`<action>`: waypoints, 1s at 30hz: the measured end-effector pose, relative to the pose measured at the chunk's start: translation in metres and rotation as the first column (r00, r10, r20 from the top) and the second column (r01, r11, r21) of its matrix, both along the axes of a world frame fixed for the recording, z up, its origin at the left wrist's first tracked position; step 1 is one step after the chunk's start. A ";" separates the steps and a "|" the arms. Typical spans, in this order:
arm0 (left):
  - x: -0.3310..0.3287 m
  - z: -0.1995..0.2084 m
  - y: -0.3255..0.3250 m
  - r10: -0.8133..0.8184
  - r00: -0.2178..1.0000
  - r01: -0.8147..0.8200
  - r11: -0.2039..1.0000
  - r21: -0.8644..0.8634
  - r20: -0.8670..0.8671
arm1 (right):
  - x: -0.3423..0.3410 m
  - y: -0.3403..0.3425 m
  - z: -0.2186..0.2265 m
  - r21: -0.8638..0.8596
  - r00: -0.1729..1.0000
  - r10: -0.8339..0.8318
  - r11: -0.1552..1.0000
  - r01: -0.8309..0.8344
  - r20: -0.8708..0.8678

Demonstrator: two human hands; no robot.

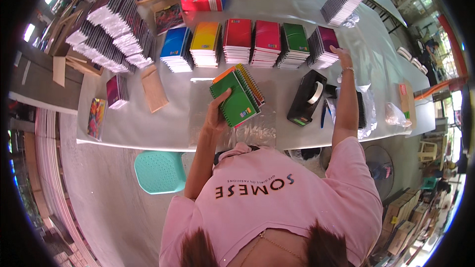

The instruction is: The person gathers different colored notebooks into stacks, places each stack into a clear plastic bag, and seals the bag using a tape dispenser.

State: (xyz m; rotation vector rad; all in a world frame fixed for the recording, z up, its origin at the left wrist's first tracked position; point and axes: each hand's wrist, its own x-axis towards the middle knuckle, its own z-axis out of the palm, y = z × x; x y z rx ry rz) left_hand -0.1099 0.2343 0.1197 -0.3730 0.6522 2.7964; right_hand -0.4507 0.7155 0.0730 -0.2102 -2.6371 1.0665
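In the head view, a fanned bundle of spiral-bound notebooks topped by a green cover (236, 100) is grasped in the left hand (215, 112), the thumb pressed on the cover, above the pale sheeted desk (175, 104). The gathering of differently coloured notebooks into one set is judged to be the step in hand. The right hand (343, 58) is stretched forward to the purple-covered notebook stack (321, 44), its fingers laid at the right edge; whether a notebook is pinched cannot be told. For the next move, a single purple notebook would seem to need separating cleanly and bringing to the bundle, which is held well apart from the right hand, with a black tape dispenser (301, 100) set between bundle and right forearm
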 end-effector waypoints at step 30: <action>0.044 -0.052 -0.079 -0.268 0.920 0.353 0.883 -0.309 0.285 | 0.379 -0.329 -0.008 0.088 0.732 0.660 0.750 -0.656 -0.171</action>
